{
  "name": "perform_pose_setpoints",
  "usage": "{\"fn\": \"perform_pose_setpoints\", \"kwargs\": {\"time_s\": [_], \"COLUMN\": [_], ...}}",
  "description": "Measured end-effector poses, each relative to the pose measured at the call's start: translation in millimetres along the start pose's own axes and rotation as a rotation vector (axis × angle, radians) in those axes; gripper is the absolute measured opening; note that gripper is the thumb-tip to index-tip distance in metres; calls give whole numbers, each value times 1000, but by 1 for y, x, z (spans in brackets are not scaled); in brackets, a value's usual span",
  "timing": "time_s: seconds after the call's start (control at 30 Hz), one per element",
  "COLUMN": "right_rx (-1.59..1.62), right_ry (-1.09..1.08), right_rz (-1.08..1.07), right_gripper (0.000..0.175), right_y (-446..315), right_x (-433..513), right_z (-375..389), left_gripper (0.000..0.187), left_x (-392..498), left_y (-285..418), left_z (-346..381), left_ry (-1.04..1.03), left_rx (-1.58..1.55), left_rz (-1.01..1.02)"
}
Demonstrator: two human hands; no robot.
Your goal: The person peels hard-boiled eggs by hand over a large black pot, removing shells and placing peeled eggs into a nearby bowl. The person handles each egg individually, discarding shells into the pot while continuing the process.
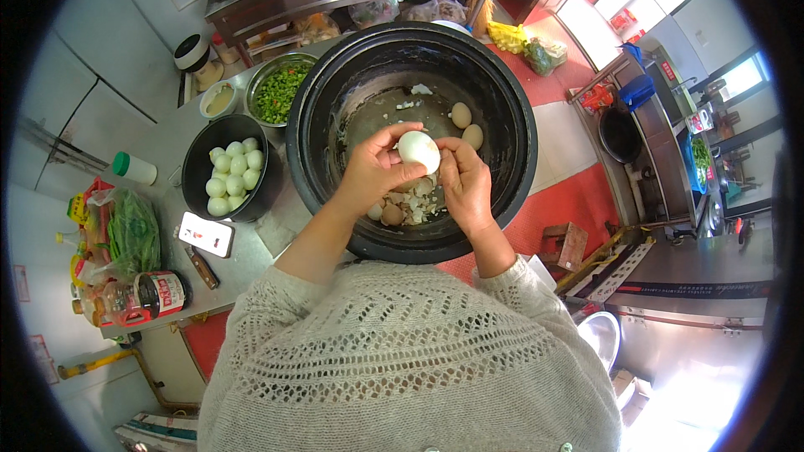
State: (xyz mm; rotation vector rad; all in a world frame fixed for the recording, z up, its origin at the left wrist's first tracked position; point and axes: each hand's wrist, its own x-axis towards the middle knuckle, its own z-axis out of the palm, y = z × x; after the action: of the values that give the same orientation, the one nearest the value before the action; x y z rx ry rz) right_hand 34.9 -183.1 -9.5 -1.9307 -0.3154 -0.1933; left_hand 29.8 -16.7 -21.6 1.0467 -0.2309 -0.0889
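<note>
My left hand (375, 166) holds a mostly white boiled egg (419, 152) between thumb and fingers, above a large black basin (524, 157). The curled fingers of my right hand (466, 185) grip the egg's right side. Broken eggshell (422, 204) lies in a heap on the basin's bottom below my hands, a brown egg (393, 214) at its left edge. Two unpeeled brown eggs, an upper one (461, 115) and a lower one (472, 137), rest at the right. White scraps (421, 89) lie farther back. Left of the basin, a black pot (271, 166) holds several peeled eggs (235, 185).
A metal bowl of chopped green vegetables (279, 91) and a small bowl (220, 100) stand beyond the pot. On the steel table (251, 270) lie a phone (206, 234) and a wooden-handled knife (202, 268). Bottles (122, 304) and bagged greens (132, 232) crowd its left side.
</note>
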Motion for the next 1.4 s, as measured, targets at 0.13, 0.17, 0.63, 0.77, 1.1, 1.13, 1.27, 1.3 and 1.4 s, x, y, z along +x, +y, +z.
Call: {"fn": "perform_pose_setpoints", "kwargs": {"time_s": [0.13, 0.17, 0.63, 0.77, 1.1, 1.13, 1.27, 1.3, 1.4], "right_rx": [11, -22, 151, 40, 61, 42, -41, -70, -22], "right_ry": [66, 69, -89, -44, -33, -26, 27, 36, 57], "right_rz": [1, -16, -73, -87, -89, -93, -124, -114, -104], "right_gripper": [16, 16, 29, 25, 19, 18, 17, 17, 16], "right_y": [4, 6, -6, -8, -9, -8, -7, -7, -5], "right_x": [1, 2, -1, 0, -1, -2, -1, -1, -1], "right_z": [0, -1, -3, -3, -3, -2, -1, -2, -2], "left_gripper": [60, 59, 53, 53, 54, 54, 54, 55, 57], "left_x": [0, 0, -2, -1, -3, -3, -3, -3, -2], "left_y": [6, 7, 5, 6, 7, 7, 7, 7, 7], "left_z": [-3, -5, -4, -4, -3, -3, -4, -4, -2], "left_ry": [-13, -24, -103, -104, -43, -43, -49, -46, -64], "left_rx": [-128, -151, -5, -33, 6, 20, 35, 33, -4], "left_rz": [-101, -132, -133, -143, -164, -170, -184, -189, -128]}}
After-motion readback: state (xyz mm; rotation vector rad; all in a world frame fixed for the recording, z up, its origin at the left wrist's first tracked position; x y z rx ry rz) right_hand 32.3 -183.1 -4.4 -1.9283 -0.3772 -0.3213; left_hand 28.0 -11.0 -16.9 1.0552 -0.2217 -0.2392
